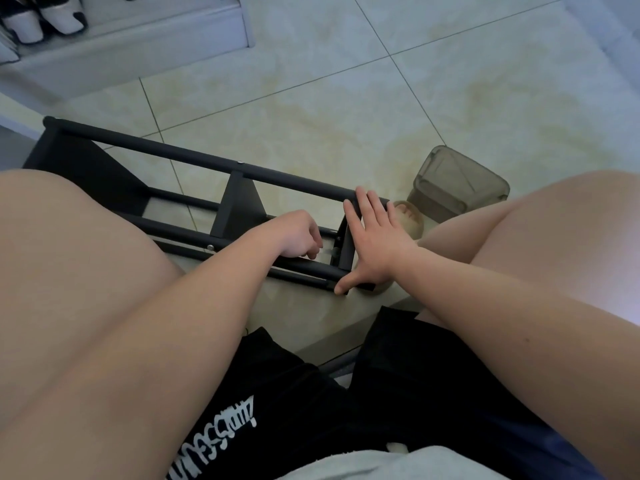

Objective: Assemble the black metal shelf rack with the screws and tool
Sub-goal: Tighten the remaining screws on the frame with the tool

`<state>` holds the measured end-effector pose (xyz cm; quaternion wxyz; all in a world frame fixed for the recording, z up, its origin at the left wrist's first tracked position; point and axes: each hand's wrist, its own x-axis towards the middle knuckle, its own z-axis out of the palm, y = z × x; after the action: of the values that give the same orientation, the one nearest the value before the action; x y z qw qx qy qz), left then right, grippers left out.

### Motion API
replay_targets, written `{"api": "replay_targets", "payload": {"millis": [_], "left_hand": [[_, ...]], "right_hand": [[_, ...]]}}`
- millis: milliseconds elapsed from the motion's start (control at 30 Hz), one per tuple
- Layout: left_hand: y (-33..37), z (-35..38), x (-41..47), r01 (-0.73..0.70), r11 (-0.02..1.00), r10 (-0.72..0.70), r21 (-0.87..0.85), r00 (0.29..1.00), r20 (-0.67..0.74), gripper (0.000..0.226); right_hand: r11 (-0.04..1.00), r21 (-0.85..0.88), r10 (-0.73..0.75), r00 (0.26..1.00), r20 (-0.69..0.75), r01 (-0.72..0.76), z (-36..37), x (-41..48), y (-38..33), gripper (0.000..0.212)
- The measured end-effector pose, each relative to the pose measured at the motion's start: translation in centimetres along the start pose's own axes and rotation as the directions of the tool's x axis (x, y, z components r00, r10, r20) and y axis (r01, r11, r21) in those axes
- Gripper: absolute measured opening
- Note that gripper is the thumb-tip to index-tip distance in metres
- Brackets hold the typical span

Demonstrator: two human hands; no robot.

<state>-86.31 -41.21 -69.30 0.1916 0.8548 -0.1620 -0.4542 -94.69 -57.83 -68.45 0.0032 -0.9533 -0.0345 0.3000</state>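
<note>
The black metal shelf rack (194, 161) lies on its side on the tiled floor between my knees, long tubes running from upper left to lower right. My left hand (299, 233) reaches inside the frame near its right end, fingers curled around a small tool or screw (325, 251) that is mostly hidden. My right hand (372, 240) lies flat with fingers spread over the rack's right end panel (346, 249), thumb touching the near tube's end. A screw head (210, 247) shows on the near tube.
A translucent grey plastic container (457, 183) lies on the floor just right of the rack. My foot in a sandal (410, 220) sits beside the right end. A white step with shoes (45, 19) is at the upper left. Tiled floor stretches beyond.
</note>
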Motion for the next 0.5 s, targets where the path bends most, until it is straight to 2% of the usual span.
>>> {"api": "replay_targets", "payload": {"millis": [133, 233, 300, 500], "left_hand": [[0.4, 0.3, 0.6, -0.013, 0.999, 0.014, -0.039, 1.000, 0.008, 0.021], [0.5, 0.7, 1.0, -0.016, 0.974, 0.027, -0.225, 0.999, 0.047, 0.017], [0.7, 0.8, 1.2, 0.005, 0.929, 0.021, -0.370, 0.998, 0.067, 0.013], [1.2, 1.4, 2.0, 0.107, 0.770, -0.087, -0.629, 0.994, 0.062, 0.008]], "right_hand": [[1.000, 0.000, 0.006, 1.000, -0.005, -0.006, -0.1, -0.1, 0.0, 0.164], [1.000, 0.003, 0.010, 1.000, -0.011, -0.010, 0.0, -0.1, 0.0, 0.164], [1.000, 0.001, 0.010, 1.000, -0.013, -0.010, 0.0, -0.1, 0.0, 0.164], [1.000, 0.003, 0.004, 1.000, -0.024, -0.004, 0.1, 0.0, 0.1, 0.163]]}}
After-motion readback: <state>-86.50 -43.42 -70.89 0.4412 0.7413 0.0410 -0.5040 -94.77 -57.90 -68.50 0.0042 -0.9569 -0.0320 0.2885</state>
